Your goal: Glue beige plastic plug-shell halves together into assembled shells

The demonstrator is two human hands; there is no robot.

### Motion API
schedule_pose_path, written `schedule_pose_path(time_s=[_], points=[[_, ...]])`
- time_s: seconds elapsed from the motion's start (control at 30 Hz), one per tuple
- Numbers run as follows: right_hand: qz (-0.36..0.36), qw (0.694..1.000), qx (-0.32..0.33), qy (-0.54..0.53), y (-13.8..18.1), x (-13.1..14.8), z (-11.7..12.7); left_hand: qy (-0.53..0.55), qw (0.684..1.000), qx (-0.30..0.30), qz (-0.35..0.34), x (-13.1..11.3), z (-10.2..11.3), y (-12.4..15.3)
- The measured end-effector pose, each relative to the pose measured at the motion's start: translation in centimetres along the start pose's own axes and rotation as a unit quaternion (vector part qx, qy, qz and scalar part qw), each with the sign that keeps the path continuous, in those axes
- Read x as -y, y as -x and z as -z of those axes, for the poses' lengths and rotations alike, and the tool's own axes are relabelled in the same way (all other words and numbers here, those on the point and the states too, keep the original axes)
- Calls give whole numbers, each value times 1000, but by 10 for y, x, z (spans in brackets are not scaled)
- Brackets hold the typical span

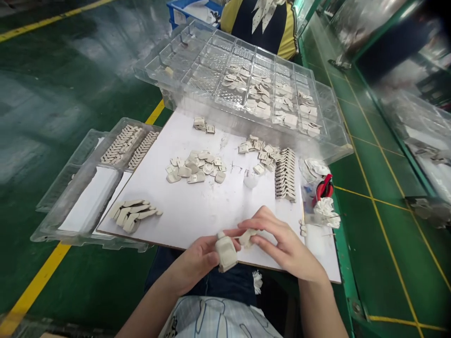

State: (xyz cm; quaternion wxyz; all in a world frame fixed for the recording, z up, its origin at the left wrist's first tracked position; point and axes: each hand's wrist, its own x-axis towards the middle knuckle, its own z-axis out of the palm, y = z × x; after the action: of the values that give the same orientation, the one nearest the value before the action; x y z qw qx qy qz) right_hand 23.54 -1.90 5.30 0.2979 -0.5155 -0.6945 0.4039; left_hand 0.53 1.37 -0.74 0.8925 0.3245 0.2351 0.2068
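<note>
My left hand [197, 260] is closed around a small beige plastic block [226, 252] with a stubby neck, held over the near edge of a white board [207, 206]. My right hand [282, 244] pinches a smaller flat beige piece [247, 237] right beside that block, the two parts almost touching. Loose beige pieces lie in a pile [195, 167] at mid-board and another pile [260, 152] farther right. A neat row of stacked pieces [286, 174] stands at the right, and a fan of longer pieces [132, 215] lies at the left.
A clear compartment tray [197, 61] holding more pieces spans the far side. Clear trays [75, 188] at the left hold rows of pieces [128, 145]. Red-handled tool and white scraps [324, 197] sit at the board's right. Another person [264, 23] sits opposite. Green floor with yellow lines surrounds.
</note>
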Motion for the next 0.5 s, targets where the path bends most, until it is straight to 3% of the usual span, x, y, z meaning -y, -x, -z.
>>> schedule_pose_path(time_s=[0.17, 0.23, 0.27, 0.33, 0.37, 0.4, 0.5], points=[[4, 992, 121, -39, -6, 7, 4, -9, 996, 66, 62, -4, 0, 3], [9, 990, 123, -74, -11, 0, 6, 19, 995, 75, 65, -1, 1, 3], [2, 993, 75, -90, -15, -7, 6, 49, 995, 63, 57, 1, 1, 2], [-41, 989, -115, -81, -29, -26, 6, 133, 991, 3, 27, 8, -1, -2], [-77, 968, -235, -39, -38, -36, 5, 180, 983, -33, 13, 11, -3, -4], [-112, 944, -309, 15, -46, -46, 4, 225, 972, -65, 4, 14, -4, -7], [-154, 931, -319, 81, -63, -67, 0, 315, 942, -113, -1, 21, -9, -14]])
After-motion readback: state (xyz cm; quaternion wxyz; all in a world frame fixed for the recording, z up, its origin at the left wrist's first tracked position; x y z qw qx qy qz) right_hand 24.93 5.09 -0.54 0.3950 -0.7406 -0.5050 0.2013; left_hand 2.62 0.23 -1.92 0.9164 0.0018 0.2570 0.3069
